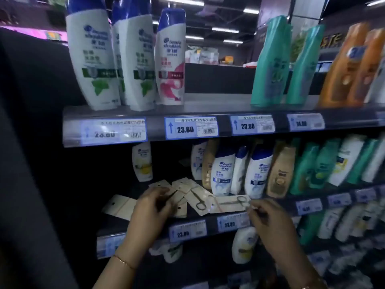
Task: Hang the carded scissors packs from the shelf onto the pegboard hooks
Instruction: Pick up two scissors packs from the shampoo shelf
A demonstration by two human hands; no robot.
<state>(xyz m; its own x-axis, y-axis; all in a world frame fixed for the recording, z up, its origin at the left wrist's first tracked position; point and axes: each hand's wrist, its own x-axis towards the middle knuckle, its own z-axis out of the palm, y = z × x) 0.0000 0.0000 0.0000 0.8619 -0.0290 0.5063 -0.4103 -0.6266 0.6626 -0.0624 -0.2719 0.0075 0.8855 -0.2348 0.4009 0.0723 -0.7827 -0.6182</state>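
We are resting our left hand [153,203], fingers curled, on the loose beige carded scissors packs [188,195] scattered on the dark middle shelf [133,231]; our right hand [265,215] is pinching one sideways pack [230,203] by its edge.

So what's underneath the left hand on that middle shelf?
The left hand rests on a loose pile of carded scissors packs, cards fanning out around it. How many lie beneath the palm is hidden. No pegboard hooks are visible.
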